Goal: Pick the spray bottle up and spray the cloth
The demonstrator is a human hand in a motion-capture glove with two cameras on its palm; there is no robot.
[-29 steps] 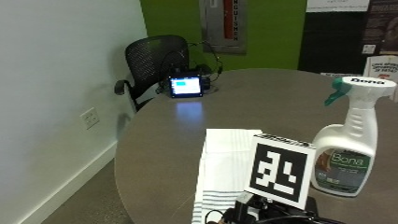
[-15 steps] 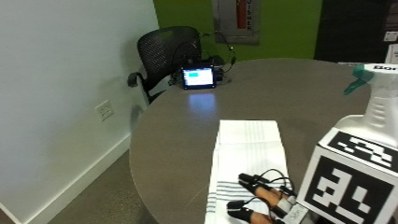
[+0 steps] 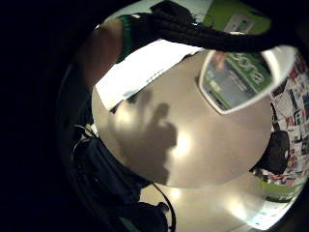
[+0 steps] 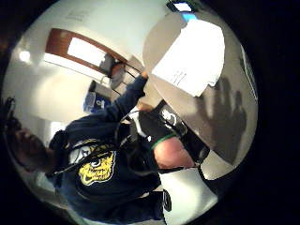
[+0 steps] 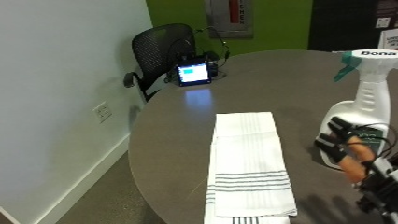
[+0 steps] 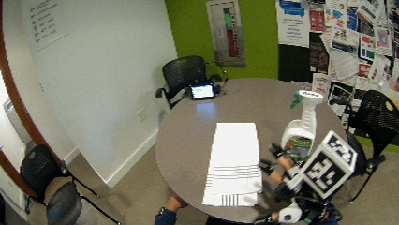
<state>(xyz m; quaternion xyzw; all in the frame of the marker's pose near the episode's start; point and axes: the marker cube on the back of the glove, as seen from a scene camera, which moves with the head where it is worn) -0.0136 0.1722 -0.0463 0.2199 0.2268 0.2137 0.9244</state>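
At lower right of the outside view, the right hand point(image 5: 345, 151) hovers with fingers point(image 5: 334, 140) spread wide, just short of the spray bottle point(image 5: 362, 100) standing on the bench point(image 5: 280, 84). Grasp and spraying remain outstanding; the cloth point(image 5: 247, 161) lies flat at frame centre.

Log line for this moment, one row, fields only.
phase: reaching | right hand: fingers spread, beside spray bottle, holding nothing | bottle: upright on table | striped cloth: flat, unsprayed

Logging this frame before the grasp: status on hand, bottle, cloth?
Right hand open, fingers spread, just short of spray bottle. Bottle upright on table, not gripped. Cloth flat beside it. Nothing between.
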